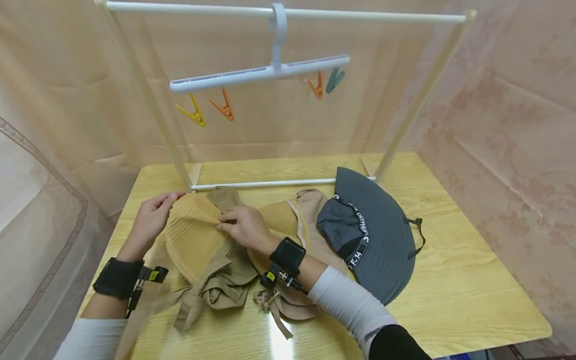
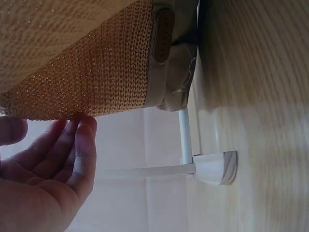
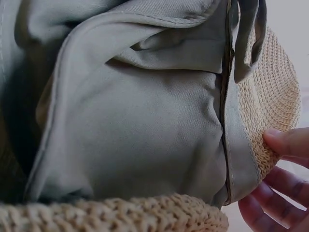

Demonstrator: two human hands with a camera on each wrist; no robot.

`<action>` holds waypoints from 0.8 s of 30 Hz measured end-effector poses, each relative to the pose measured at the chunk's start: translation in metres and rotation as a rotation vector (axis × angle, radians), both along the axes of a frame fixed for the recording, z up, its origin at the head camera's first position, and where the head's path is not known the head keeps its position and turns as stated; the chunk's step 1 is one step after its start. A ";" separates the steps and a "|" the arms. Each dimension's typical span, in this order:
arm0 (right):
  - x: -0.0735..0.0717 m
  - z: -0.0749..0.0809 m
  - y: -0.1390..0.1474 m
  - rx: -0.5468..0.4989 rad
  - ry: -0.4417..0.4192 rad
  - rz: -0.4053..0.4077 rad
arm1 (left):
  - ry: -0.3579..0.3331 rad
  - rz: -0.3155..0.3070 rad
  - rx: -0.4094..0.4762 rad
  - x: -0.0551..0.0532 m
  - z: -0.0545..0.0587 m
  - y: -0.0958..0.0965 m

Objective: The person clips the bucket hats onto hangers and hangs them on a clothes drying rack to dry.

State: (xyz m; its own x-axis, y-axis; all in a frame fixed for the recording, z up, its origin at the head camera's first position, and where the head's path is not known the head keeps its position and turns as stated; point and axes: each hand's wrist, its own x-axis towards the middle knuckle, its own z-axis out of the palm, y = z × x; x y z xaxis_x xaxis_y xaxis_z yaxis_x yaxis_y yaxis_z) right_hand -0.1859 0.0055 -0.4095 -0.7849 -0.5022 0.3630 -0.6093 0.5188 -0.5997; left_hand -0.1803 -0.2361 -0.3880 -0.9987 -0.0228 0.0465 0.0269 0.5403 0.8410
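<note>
A sun hat with a yellow woven brim (image 1: 193, 237) and a khaki cloth crown (image 1: 234, 280) lies on the left of the table. At the brim's far left edge, my left hand (image 1: 153, 220) pinches the weave between thumb and fingertips; the left wrist view shows this hand (image 2: 53, 169) under the edge. My right hand (image 1: 245, 227) grips the brim near its middle. In the right wrist view, its thumb presses on the woven brim (image 3: 270, 92), with fingers behind. Partly under my right forearm lies a second hat (image 1: 315, 225), beige with a woven part.
A dark grey bucket hat (image 1: 387, 235) with a lettered band lies at the right. Behind the hats stands a white rack (image 1: 382, 17). From its top bar hangs a hanger (image 1: 261, 74) with several clips, including a yellow clip (image 1: 193, 112). Wood-grain table (image 1: 468, 280) extends rightward.
</note>
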 end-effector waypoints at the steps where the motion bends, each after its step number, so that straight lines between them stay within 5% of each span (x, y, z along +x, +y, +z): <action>1: 0.000 0.000 0.000 -0.008 -0.002 0.002 | -0.002 0.009 0.013 0.001 -0.001 0.001; 24: -0.002 -0.008 0.001 -0.187 0.038 0.023 | 0.105 0.002 0.245 0.002 -0.006 0.008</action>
State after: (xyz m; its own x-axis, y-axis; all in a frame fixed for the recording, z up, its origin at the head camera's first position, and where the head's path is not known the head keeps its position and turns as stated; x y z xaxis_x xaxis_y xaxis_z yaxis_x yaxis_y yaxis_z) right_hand -0.1874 0.0070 -0.4177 -0.7577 -0.4410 0.4810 -0.6439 0.3857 -0.6607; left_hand -0.1784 -0.2282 -0.3942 -0.9885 -0.0483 0.1431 0.1203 0.3207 0.9395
